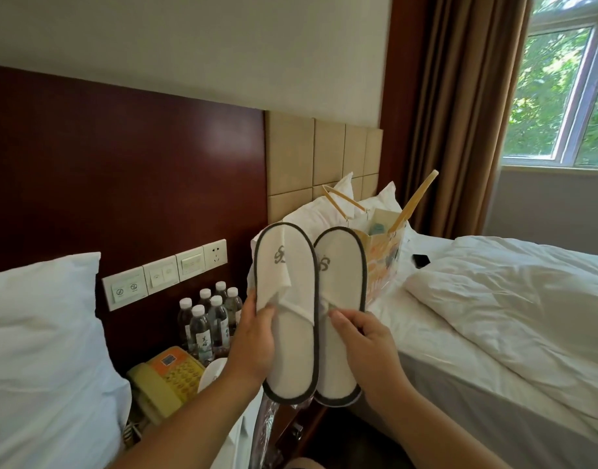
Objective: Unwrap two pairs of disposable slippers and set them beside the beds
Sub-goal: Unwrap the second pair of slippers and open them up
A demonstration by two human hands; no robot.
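Two white slippers held up side by side between the beds.
The left hand [253,336] pinches the left slipper [287,299], thumb on its strap; the right hand [368,343] pinches the right slipper [340,299] the same way. They partly hide a paper bag [382,252] on the right bed [511,299] at 1 o'clock. Water bottles [209,319] and a yellow telephone [165,377] sit at 8 o'clock.

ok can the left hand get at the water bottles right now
Probably not yet: the left hand is gripping a slipper, so it is full. The path itself looks free, since the water bottles stand just beyond it with nothing between.
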